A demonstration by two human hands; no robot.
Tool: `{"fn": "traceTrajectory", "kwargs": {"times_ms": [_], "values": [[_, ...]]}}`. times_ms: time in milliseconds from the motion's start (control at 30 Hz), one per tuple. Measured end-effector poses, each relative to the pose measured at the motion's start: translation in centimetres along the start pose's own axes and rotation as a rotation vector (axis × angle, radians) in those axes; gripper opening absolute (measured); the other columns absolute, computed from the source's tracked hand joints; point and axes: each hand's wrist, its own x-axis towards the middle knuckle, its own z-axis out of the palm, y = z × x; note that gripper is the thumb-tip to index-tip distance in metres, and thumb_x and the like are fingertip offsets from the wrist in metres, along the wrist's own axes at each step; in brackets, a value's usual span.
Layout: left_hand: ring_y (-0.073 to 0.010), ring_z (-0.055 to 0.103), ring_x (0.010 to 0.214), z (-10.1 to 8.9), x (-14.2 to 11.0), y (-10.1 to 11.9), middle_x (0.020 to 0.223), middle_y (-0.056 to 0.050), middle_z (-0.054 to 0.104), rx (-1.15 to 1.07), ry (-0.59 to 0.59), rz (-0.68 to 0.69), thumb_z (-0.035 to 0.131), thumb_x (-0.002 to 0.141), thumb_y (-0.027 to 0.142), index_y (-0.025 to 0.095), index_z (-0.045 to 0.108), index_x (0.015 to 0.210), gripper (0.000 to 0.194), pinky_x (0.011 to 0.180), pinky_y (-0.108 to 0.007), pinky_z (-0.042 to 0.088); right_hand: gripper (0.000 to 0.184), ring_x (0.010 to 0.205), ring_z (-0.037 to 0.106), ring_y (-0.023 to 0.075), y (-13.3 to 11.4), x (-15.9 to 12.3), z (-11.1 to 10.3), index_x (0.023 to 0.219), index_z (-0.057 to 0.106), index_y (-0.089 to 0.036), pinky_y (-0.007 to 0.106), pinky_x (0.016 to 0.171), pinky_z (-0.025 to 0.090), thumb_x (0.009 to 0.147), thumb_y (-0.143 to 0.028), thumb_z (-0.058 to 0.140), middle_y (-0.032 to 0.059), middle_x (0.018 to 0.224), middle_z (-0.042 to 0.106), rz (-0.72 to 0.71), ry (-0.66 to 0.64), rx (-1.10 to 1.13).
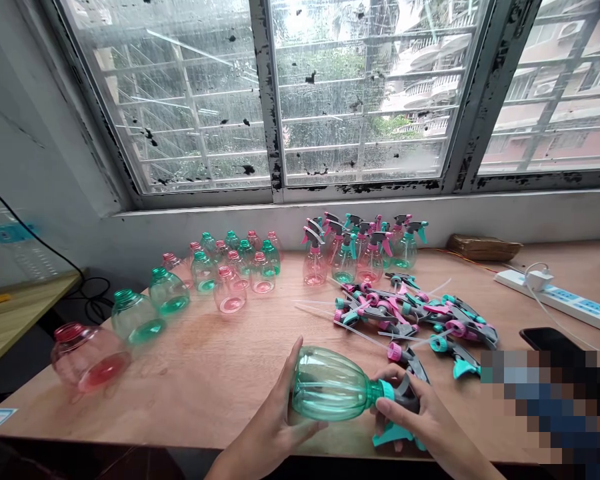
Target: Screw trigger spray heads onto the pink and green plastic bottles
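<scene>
Near the table's front edge, a clear green spray bottle (330, 385) lies on its side between my two hands. My left hand (275, 407) cups its broad base, thumb above and fingers underneath. My right hand (420, 413) grips the neck end, its fingers on the teal collar and grey head of the trigger sprayer (399, 400). The teal trigger points down towards the table edge. Just beyond my right hand is a heap of loose trigger sprayers (380, 310) in pink, teal and grey, with thin white tubes.
Open pink and green bottles (230, 293) stand at the left and back left. Several bottles with sprayers fitted (370, 257) stand by the window wall. A power strip (565, 300), a phone (550, 339) and a brown bundle (483, 247) lie rightward. The lower right corner is pixelated.
</scene>
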Motion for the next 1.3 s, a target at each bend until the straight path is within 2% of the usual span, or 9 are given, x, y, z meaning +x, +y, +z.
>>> {"fn": "traceTrajectory", "kwargs": {"times_ms": [167,300,400,600,733,867,1000,1167,1300], "values": [[-0.0381,0.022,0.151,0.1,0.0,-0.4,0.167,-0.011,0.018,-0.02,0.0,-0.034,0.083,0.078,0.037,0.03,-0.006,0.159,0.119,0.125,-0.055,0.014,0.045,0.057,0.072,0.0209,-0.1,-0.1,0.0,0.101,0.06,-0.019,0.024,0.042,0.053,0.078,-0.053,0.078,0.0016,0.063,0.077,0.01,-0.011,-0.025],[-0.0393,0.014,0.153,0.0,0.0,-0.7,0.169,-0.012,0.008,-0.016,0.004,-0.037,0.081,0.079,0.041,0.027,-0.002,0.16,0.117,0.125,-0.056,0.012,0.046,0.056,0.071,0.0199,0.0,-0.1,0.1,0.102,0.06,-0.019,0.023,0.042,0.053,0.078,-0.053,0.079,0.0007,0.062,0.076,0.007,-0.012,-0.023],[-0.0367,0.018,0.152,0.0,0.0,-0.4,0.168,-0.01,0.013,0.016,0.002,-0.029,0.079,0.082,0.038,0.031,-0.004,0.159,0.113,0.125,-0.054,0.011,0.046,0.057,0.071,0.02,0.2,0.0,0.0,0.102,0.059,-0.019,0.023,0.042,0.052,0.078,-0.053,0.078,0.0006,0.062,0.076,0.009,-0.006,-0.019],[-0.0337,0.036,0.146,0.0,-0.1,0.3,0.162,-0.011,0.029,0.023,-0.019,0.012,0.07,0.09,0.032,0.035,-0.011,0.157,0.106,0.125,-0.052,0.017,0.046,0.058,0.073,0.0215,0.3,0.0,0.0,0.103,0.059,-0.019,0.025,0.043,0.052,0.078,-0.053,0.078,0.0006,0.064,0.076,0.015,-0.009,-0.026],[-0.0363,0.028,0.149,0.0,-0.2,-0.1,0.166,-0.01,0.02,0.015,-0.013,-0.02,0.078,0.084,0.036,0.036,-0.012,0.157,0.116,0.125,-0.054,0.014,0.044,0.058,0.072,0.0207,0.1,-0.1,0.1,0.101,0.06,-0.019,0.024,0.042,0.052,0.078,-0.052,0.078,-0.0002,0.063,0.075,0.001,-0.017,-0.018],[-0.0379,0.016,0.153,0.0,-0.1,-0.8,0.169,-0.011,0.009,-0.005,-0.006,-0.055,0.08,0.081,0.042,0.03,-0.008,0.159,0.118,0.125,-0.053,0.011,0.044,0.058,0.071,0.0196,-0.1,-0.1,0.1,0.102,0.059,-0.019,0.023,0.042,0.052,0.079,-0.051,0.078,-0.0004,0.063,0.075,-0.004,-0.025,-0.012],[-0.0362,0.015,0.153,0.0,-0.1,-0.7,0.169,-0.009,0.01,0.029,0.003,-0.04,0.078,0.082,0.039,0.032,-0.007,0.159,0.115,0.126,-0.052,0.007,0.043,0.058,0.072,0.0199,-0.1,-0.1,0.1,0.102,0.059,-0.019,0.023,0.042,0.053,0.08,-0.05,0.078,-0.0007,0.063,0.075,-0.01,-0.025,-0.019],[-0.0317,0.021,0.152,0.0,-0.2,0.2,0.167,-0.006,0.016,0.057,-0.005,-0.007,0.073,0.087,0.032,0.038,-0.008,0.157,0.107,0.126,-0.051,0.009,0.042,0.058,0.072,0.0195,0.0,-0.1,0.0,0.103,0.058,-0.018,0.024,0.042,0.053,0.081,-0.048,0.077,-0.0002,0.064,0.075,-0.004,-0.024,-0.028],[-0.0317,0.023,0.151,0.0,0.1,0.3,0.167,-0.006,0.018,0.062,-0.016,-0.021,0.077,0.083,0.034,0.037,-0.009,0.157,0.114,0.126,-0.05,0.01,0.042,0.057,0.071,0.0184,0.0,0.0,-0.1,0.104,0.057,-0.018,0.023,0.043,0.053,0.082,-0.047,0.077,0.0005,0.064,0.077,0.007,-0.029,-0.023]]}}
